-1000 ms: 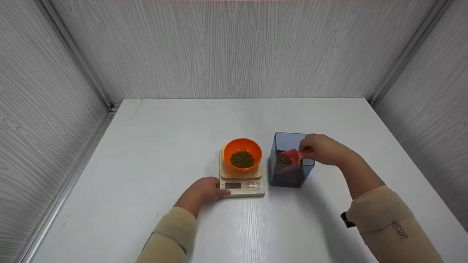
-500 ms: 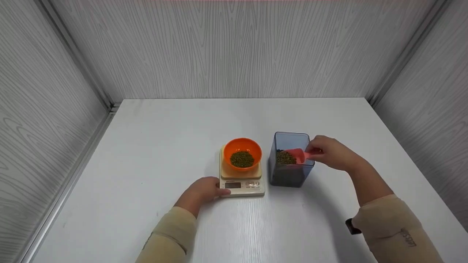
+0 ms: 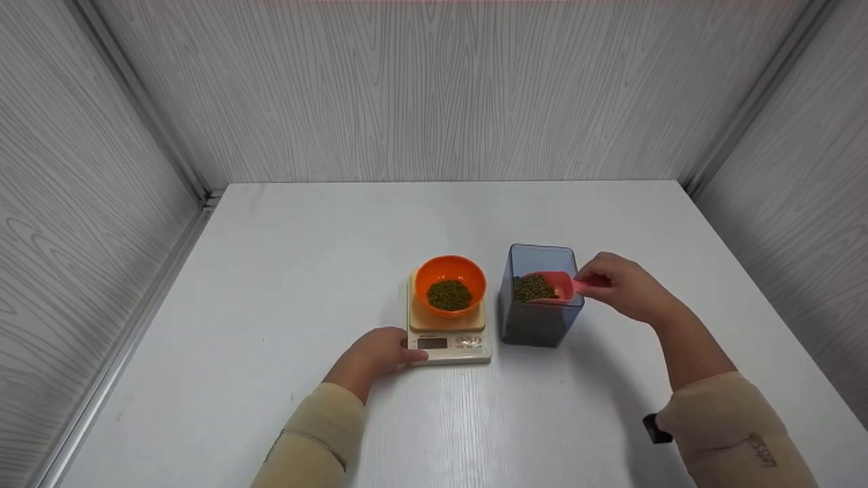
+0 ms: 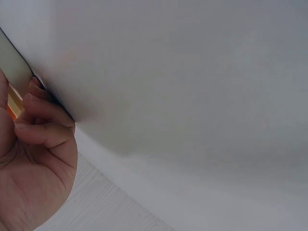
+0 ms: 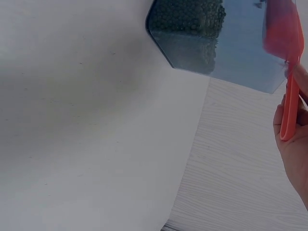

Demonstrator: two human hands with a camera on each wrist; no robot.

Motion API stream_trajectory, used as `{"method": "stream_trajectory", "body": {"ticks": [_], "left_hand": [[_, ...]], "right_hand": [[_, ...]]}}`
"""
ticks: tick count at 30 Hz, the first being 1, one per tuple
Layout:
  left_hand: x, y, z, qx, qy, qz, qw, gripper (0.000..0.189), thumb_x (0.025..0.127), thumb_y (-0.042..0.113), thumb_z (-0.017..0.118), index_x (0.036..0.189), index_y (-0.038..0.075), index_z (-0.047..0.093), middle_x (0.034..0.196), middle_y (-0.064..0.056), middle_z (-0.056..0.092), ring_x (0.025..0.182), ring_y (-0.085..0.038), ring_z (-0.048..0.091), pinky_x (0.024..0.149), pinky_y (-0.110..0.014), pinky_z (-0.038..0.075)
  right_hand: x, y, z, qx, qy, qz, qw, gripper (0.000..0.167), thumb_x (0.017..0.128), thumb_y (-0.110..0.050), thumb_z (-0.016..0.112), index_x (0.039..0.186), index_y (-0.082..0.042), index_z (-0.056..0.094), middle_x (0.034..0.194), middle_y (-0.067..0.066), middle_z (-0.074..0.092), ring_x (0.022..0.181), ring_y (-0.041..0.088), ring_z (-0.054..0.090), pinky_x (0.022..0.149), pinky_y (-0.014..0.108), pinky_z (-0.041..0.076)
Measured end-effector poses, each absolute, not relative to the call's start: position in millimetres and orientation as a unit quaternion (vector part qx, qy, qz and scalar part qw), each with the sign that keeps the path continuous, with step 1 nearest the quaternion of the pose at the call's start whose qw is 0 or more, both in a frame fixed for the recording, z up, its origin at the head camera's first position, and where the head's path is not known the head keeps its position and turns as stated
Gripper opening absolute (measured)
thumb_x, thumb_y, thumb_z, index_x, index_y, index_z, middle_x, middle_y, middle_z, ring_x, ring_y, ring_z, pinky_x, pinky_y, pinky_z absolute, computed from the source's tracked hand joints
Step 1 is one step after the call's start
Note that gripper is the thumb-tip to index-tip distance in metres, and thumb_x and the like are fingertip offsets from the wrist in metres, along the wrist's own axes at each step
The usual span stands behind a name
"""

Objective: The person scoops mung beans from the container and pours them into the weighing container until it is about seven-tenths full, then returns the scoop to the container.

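My right hand (image 3: 627, 288) pinches the handle of a red scoop (image 3: 563, 283), also seen in the right wrist view with its handle (image 5: 289, 110) between thumb and fingers. The scoop's bowl lies inside the mouth of a translucent blue-grey bin (image 3: 539, 329), heaped with small green beans (image 3: 534, 288). More beans (image 5: 185, 19) show through the bin's wall. To its left, an orange bowl (image 3: 475, 276) with green beans in it sits on a cream kitchen scale (image 3: 451, 356). My left hand (image 3: 380, 349) holds the scale's front left corner, thumb on its front edge. In the left wrist view, its fingers (image 4: 48, 113) curl against the scale's side.
Everything stands on a white table (image 3: 305, 271). Grey wood-grain panels (image 3: 441, 95) rise behind it and on both sides. The bin is close to the scale's right side, with a narrow strip of table between them.
My right hand has drawn the scoop up and to the right inside the bin, and its load of beans shows more fully now. My left hand, the scale and the bowl have stayed put.
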State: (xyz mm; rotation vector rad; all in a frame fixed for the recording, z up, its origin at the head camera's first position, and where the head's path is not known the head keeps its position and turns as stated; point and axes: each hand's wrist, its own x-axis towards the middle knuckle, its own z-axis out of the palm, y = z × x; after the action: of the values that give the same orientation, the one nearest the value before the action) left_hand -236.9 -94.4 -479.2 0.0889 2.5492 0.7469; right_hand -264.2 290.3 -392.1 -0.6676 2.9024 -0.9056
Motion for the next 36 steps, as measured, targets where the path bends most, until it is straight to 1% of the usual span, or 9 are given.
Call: {"method": "stream_trajectory", "body": {"ticks": [5,12,16,23,30,36], "left_hand": [[-237.0,-94.2,-479.3,0.028,0.931,0.273,0.24,0.045,0.078,0.05,0.066,0.105,0.013,0.064,0.098,-0.001,0.061,0.09,-0.02,0.051,0.092,-0.043,0.039],[-239.3,-93.6,-484.2,0.035,0.935,0.264,0.236,0.039,0.077,0.047,0.067,0.096,0.013,0.064,0.088,-0.001,0.059,0.084,-0.021,0.049,0.086,-0.04,0.041],[-239.9,-93.6,-484.6,0.036,0.936,0.26,0.236,0.041,0.077,0.049,0.066,0.098,0.013,0.064,0.09,-0.002,0.059,0.085,-0.021,0.049,0.089,-0.041,0.04],[-239.6,-93.7,-483.6,0.032,0.933,0.269,0.238,0.047,0.077,0.049,0.066,0.106,0.011,0.064,0.098,-0.002,0.061,0.09,-0.022,0.051,0.094,-0.043,0.038],[-237.9,-93.6,-480.4,0.026,0.931,0.271,0.243,0.048,0.077,0.049,0.067,0.107,0.011,0.063,0.098,-0.002,0.061,0.09,-0.021,0.051,0.094,-0.044,0.038],[-237.4,-93.7,-479.4,0.029,0.931,0.272,0.241,0.047,0.078,0.048,0.066,0.106,0.011,0.063,0.099,-0.003,0.061,0.09,-0.021,0.052,0.093,-0.043,0.038]], "right_hand": [[-261.3,294.2,-394.6,-0.2,0.932,-0.304,0.003,0.016,0.086,-0.029,0.064,0.096,-0.017,0.065,0.09,-0.001,0.055,0.082,0.016,0.049,0.068,0.025,0.046],[-256.9,298.9,-399.4,-0.185,0.922,-0.339,-0.022,0.014,0.086,-0.023,0.064,0.097,-0.015,0.066,0.093,0.0,0.056,0.084,0.017,0.051,0.068,0.021,0.045],[-255.9,300.4,-402.5,-0.164,0.92,-0.356,-0.022,0.014,0.086,-0.024,0.064,0.098,-0.015,0.065,0.095,0.0,0.055,0.084,0.018,0.051,0.068,0.021,0.046],[-255.9,301.5,-403.4,-0.152,0.913,-0.378,-0.014,0.019,0.087,-0.027,0.063,0.099,-0.013,0.065,0.097,0.002,0.056,0.086,0.02,0.051,0.069,0.02,0.047],[-258.9,297.6,-394.8,-0.172,0.912,-0.373,-0.013,0.017,0.087,-0.026,0.063,0.099,-0.015,0.066,0.095,0.001,0.056,0.085,0.019,0.051,0.068,0.02,0.046],[-262.1,284.0,-380.5,-0.18,0.914,-0.364,-0.014,0.017,0.087,-0.027,0.062,0.099,-0.014,0.065,0.095,0.001,0.056,0.085,0.019,0.05,0.069,0.021,0.046]]}}
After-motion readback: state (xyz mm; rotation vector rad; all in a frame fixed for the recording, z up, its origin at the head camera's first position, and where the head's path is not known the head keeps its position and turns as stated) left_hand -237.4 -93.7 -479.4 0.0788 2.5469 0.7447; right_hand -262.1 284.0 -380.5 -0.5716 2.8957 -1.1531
